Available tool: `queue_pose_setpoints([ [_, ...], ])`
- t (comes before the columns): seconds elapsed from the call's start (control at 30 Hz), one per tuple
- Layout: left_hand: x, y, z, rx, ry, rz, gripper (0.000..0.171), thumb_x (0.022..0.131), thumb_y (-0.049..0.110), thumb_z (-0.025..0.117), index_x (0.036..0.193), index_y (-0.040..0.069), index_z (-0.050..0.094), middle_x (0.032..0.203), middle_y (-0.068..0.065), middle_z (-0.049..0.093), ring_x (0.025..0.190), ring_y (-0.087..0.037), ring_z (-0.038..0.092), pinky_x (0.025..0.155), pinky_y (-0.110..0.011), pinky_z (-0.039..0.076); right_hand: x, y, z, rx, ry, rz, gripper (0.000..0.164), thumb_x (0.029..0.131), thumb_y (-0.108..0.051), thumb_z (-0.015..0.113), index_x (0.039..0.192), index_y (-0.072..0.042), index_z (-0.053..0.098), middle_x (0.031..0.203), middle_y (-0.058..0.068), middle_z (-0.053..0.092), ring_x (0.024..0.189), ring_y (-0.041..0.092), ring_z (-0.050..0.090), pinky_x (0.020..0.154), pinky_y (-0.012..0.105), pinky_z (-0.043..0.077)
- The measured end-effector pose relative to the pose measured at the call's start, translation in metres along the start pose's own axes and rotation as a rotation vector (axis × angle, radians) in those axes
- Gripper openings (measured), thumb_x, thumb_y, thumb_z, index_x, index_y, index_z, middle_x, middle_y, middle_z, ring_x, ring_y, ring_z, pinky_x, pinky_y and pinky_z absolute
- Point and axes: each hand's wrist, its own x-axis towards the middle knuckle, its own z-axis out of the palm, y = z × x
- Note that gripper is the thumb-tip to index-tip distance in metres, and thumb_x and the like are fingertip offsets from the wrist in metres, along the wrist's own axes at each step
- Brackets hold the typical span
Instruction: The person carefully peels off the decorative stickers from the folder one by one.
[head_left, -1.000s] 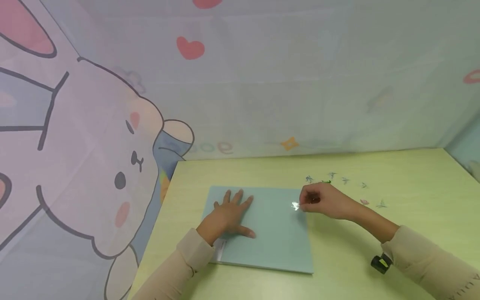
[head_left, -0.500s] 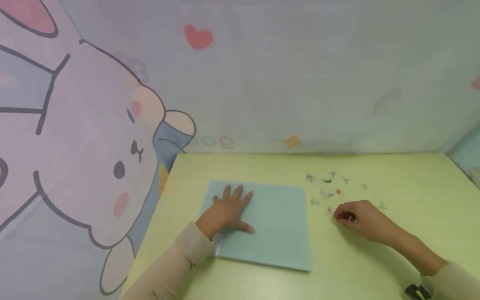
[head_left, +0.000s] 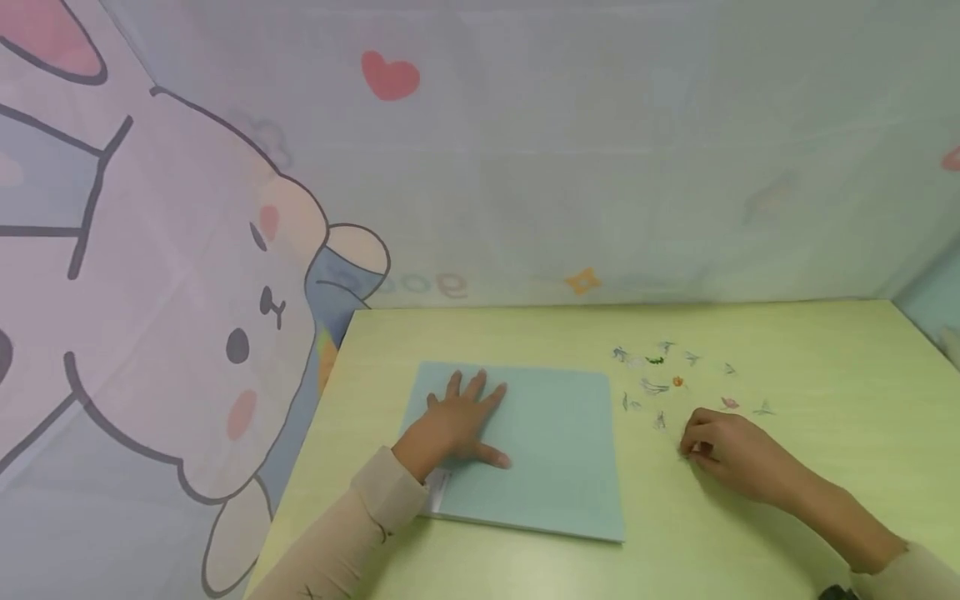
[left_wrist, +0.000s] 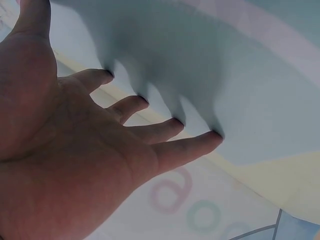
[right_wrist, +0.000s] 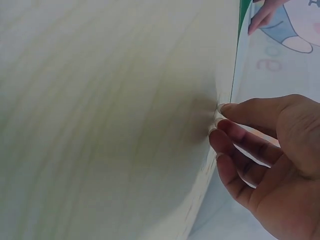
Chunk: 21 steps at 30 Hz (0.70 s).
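My left hand [head_left: 450,425] lies flat with fingers spread on a pale blue-green book [head_left: 555,450]. In the left wrist view its fingertips [left_wrist: 215,135] rest on the pale cover. My right hand [head_left: 731,450] is low over the table right of the book, thumb and fingertips drawn together at the surface. They pinch a small clear sticker, mostly hidden by the fingers. In the right wrist view the right hand [right_wrist: 260,145] has its thumb and index tips close together against the tabletop. Beyond it lie a pink sticker [head_left: 730,403] and an orange sticker [head_left: 678,382].
Several small clear and coloured stickers, among them a green one [head_left: 655,361], are scattered right of the book. The pale yellow-green table [head_left: 825,350] ends at a printed cloth backdrop [head_left: 600,167], with a rabbit picture [head_left: 187,292] at left.
My right hand has moved from the book's right edge, where it held a shiny clear sticker, rightward and down to the table. The left hand stays on the book.
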Motion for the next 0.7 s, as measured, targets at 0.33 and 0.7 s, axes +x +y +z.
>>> queue_pose_setpoints([
  [0.33, -0.001, -0.006, -0.001, -0.051, 0.002, 0.009, 0.116, 0.080, 0.066, 0.083, 0.171, 0.023, 0.025, 0.177, -0.014, 0.009, 0.160, -0.050, 0.003, 0.116, -0.078, 0.022, -0.001, -0.004, 0.004, -0.053, 0.079, 0.018, 0.032, 0.086, 0.009, 0.078, 0.091, -0.021, 0.069, 0.092, -0.015, 0.065, 0.079, 0.004, 0.063, 0.069, 0.029, 0.056],
  [0.7, -0.013, -0.019, 0.001, -0.113, 0.002, -0.016, 0.114, 0.081, 0.064, 0.084, 0.170, 0.020, 0.027, 0.177, -0.016, 0.010, 0.159, -0.052, 0.004, 0.112, -0.082, 0.025, -0.002, -0.002, 0.007, -0.052, 0.131, -0.028, 0.027, 0.083, 0.007, 0.084, 0.094, -0.016, 0.077, 0.091, -0.011, 0.066, 0.078, 0.004, 0.063, 0.074, 0.030, 0.059],
])
